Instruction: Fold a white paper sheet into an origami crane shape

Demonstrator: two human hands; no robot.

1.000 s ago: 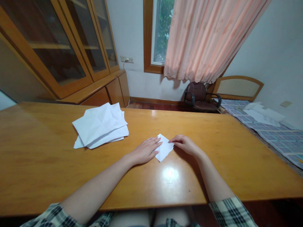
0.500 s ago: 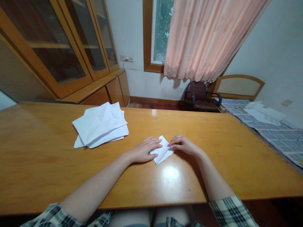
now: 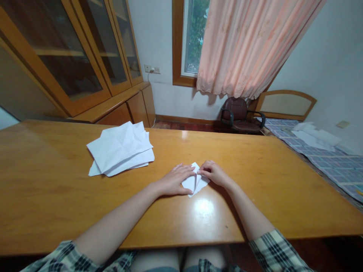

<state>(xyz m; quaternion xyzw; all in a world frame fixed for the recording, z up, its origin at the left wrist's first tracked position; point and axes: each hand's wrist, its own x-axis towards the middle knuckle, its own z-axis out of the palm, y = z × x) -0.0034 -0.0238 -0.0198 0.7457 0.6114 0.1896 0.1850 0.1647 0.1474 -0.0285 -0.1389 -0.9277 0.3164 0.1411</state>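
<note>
A small folded white paper [image 3: 195,182] lies on the wooden table [image 3: 56,189] in front of me. My left hand [image 3: 175,180] rests flat on its left part, fingers stretched out and pressing it down. My right hand [image 3: 213,173] is at its right side, fingertips pinched on a flap that is lifted and folded toward the middle. Both forearms reach in from the near table edge.
A loose pile of creased white sheets [image 3: 121,149] lies on the table to the left. Beyond the table stand wooden glass-door cabinets [image 3: 70,56], a dark office chair [image 3: 241,115] under a pink curtain [image 3: 249,45], and a bed [image 3: 326,151] with papers at right.
My right hand has drawn the paper's right corner leftward over the middle, so the flat diamond is now partly folded. My left hand slid slightly further onto the paper.
</note>
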